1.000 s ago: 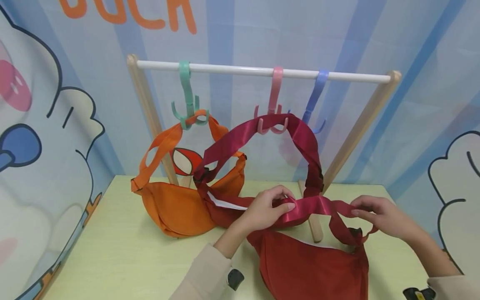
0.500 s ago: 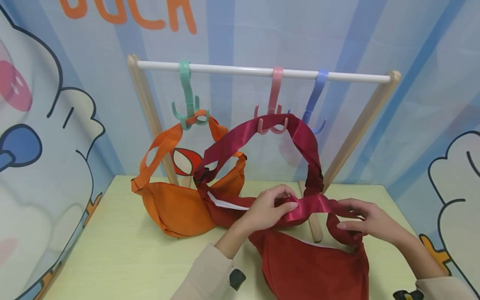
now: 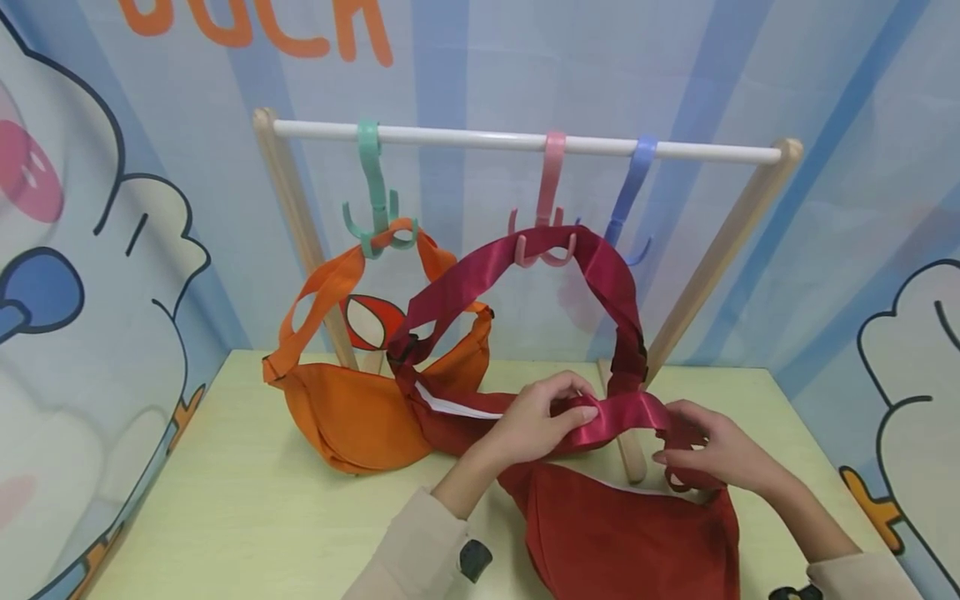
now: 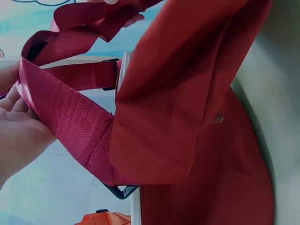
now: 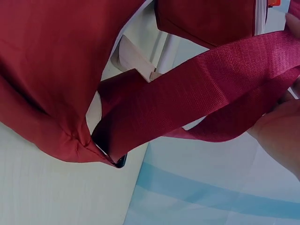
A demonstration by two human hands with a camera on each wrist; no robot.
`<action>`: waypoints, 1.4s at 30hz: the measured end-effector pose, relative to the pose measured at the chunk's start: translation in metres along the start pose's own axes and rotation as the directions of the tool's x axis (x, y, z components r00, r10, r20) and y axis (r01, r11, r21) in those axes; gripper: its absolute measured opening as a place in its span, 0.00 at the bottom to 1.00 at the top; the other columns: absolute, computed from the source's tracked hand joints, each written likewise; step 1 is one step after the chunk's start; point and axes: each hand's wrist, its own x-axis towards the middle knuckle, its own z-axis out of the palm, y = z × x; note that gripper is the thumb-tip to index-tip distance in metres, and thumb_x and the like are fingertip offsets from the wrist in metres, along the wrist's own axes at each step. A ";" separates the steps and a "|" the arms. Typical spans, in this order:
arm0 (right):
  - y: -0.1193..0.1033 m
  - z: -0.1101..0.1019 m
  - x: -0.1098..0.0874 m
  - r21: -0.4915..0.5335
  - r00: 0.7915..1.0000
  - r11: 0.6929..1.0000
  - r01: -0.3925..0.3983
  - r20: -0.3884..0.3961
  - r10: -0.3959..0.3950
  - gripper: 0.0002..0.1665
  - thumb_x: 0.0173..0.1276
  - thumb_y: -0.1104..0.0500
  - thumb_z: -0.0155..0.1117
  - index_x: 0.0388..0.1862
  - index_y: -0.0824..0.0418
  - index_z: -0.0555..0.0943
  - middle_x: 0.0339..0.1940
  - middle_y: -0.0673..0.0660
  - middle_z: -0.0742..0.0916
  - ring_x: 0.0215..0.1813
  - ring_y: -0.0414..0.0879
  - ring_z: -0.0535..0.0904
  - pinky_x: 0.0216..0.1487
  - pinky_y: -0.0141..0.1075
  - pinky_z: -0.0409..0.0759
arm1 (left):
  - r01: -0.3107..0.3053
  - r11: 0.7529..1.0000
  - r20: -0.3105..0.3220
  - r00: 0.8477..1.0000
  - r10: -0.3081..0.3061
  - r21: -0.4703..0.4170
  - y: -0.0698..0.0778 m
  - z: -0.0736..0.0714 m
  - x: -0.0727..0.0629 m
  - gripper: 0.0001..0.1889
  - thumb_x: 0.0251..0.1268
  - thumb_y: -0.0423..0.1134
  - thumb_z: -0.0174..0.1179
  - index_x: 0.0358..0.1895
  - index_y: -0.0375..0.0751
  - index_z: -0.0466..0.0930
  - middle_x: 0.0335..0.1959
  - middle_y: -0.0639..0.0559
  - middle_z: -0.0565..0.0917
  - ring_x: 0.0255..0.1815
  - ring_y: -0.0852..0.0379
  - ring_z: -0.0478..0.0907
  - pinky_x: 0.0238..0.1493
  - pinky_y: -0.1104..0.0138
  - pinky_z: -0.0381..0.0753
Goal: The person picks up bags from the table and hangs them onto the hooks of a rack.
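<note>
Pinching the magenta strap between thumb and fingers, the left hand stays almost where it was a second ago. The right hand has moved: a second ago it held the strap farther out to the right, and now it is closer to the left hand, a little lower, its fingers curved round the strap. The stretch of strap between the two hands is shorter as a result, and the loop that stuck out past the right hand no longer shows there; a small curl hangs just under that hand instead. The front red bag, to which the strap belongs, rests on the pale table below both hands, its body barely shifted. In the left wrist view, the strap runs down from the left hand to a black buckle at the bag's corner.

Behind, the rear red bag hangs by its strap from the pink hook, partly covered by the left hand. The orange bag hangs from the green hook farther left. Both are unmoved, as is the blue hook on the white bar.
</note>
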 end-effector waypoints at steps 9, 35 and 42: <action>-0.002 -0.013 -0.008 0.013 1.000 1.000 0.001 0.027 -0.002 0.18 0.58 0.61 0.66 0.47 0.63 0.73 0.37 0.54 0.81 0.37 0.40 0.80 0.34 0.37 0.79 | 0.019 1.000 -0.002 1.000 -0.019 -0.010 -0.002 -0.004 -0.001 0.07 0.62 0.36 0.57 0.43 0.43 0.76 0.39 0.54 0.78 0.42 0.58 0.71 0.42 0.71 0.71; -0.012 -0.058 -0.024 -0.103 0.987 0.987 0.124 -0.091 -0.134 0.11 0.56 0.70 0.64 0.36 0.58 0.79 0.26 0.49 0.79 0.30 0.41 0.73 0.28 0.32 0.72 | -0.017 1.000 -0.004 1.000 0.017 0.016 -0.003 -0.011 0.002 0.07 0.63 0.36 0.57 0.43 0.42 0.76 0.38 0.54 0.78 0.41 0.60 0.71 0.41 0.71 0.73; -0.028 -0.067 -0.021 -0.158 0.987 0.985 0.071 -0.135 -0.092 0.07 0.60 0.67 0.63 0.36 0.57 0.79 0.26 0.50 0.79 0.29 0.41 0.73 0.28 0.32 0.71 | -0.022 1.000 -0.003 1.000 0.022 0.010 0.003 -0.016 0.004 0.08 0.63 0.36 0.56 0.44 0.42 0.75 0.39 0.53 0.77 0.40 0.58 0.71 0.39 0.71 0.75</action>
